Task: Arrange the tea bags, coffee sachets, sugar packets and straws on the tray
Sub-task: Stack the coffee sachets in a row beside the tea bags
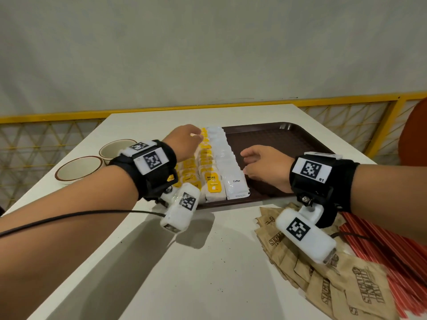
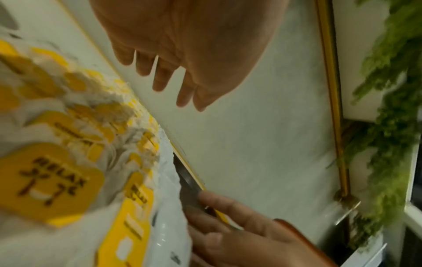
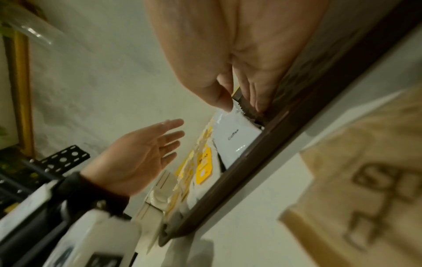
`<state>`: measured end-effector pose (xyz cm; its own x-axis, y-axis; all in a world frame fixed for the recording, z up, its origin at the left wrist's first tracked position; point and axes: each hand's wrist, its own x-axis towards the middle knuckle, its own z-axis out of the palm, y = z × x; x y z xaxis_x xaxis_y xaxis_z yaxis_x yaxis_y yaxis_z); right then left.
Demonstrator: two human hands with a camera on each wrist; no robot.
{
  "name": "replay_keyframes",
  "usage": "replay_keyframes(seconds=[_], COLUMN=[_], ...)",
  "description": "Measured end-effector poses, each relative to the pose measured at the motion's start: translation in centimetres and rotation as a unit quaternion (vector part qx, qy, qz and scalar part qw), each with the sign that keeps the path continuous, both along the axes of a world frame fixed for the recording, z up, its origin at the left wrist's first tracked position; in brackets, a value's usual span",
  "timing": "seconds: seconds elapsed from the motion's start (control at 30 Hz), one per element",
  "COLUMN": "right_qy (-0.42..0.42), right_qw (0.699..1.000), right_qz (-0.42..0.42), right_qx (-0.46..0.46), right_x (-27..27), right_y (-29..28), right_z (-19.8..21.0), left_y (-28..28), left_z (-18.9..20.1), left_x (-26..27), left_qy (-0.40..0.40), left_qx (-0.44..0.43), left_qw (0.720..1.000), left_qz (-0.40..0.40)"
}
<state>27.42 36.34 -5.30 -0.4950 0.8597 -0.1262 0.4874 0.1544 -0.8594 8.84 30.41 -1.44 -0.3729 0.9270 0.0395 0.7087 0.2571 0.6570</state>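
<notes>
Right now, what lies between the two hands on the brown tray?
In the head view, yellow-tagged tea bags and white coffee sachets lie between left hand and right hand.

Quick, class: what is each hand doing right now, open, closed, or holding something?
Left hand: open, fingers straight, holding nothing, above the tea bags.
Right hand: open, fingertips against the edge of the coffee sachets on the tray, no grip on any.
</notes>
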Motion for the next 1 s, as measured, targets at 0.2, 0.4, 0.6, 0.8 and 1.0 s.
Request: replay_keyframes(seconds=[0.2,0.4,0.6,0.8,1.0], right_qy=[0.049,0.023,0.012,-0.007,-0.012], right_qw=[0.995,0.996,0.997,0.997,0.998], right_qz=[-0.003,-0.023,-0.036,-0.024,-0.025], right_qx=[-0.090,-0.086,-0.069,-0.068,-0.061], right_x=[-1.3,-1.8,-2.4,-3.1,-3.5], right_y=[-0.1,-0.3,-0.5,-0.1,1.1], right_z=[0.0,0.0,0.8,1.2,0.9], left_y=[-3.5,-4.9,-5.0,-4.4,-3.9], left_z=[0.0,-1.5,-1.7,-1.3,-1.0], left_x=[0.0,-0.6,-0.8,-0.6,-0.6], left_qy=[-0.133,-0.235,-0.253,-0.239,-0.219], left_qx=[-0.003,0.006,-0.010,-0.026,-0.041], left_qw=[0.990,0.968,0.963,0.966,0.971], left_qz=[0.052,0.083,0.091,0.095,0.083])
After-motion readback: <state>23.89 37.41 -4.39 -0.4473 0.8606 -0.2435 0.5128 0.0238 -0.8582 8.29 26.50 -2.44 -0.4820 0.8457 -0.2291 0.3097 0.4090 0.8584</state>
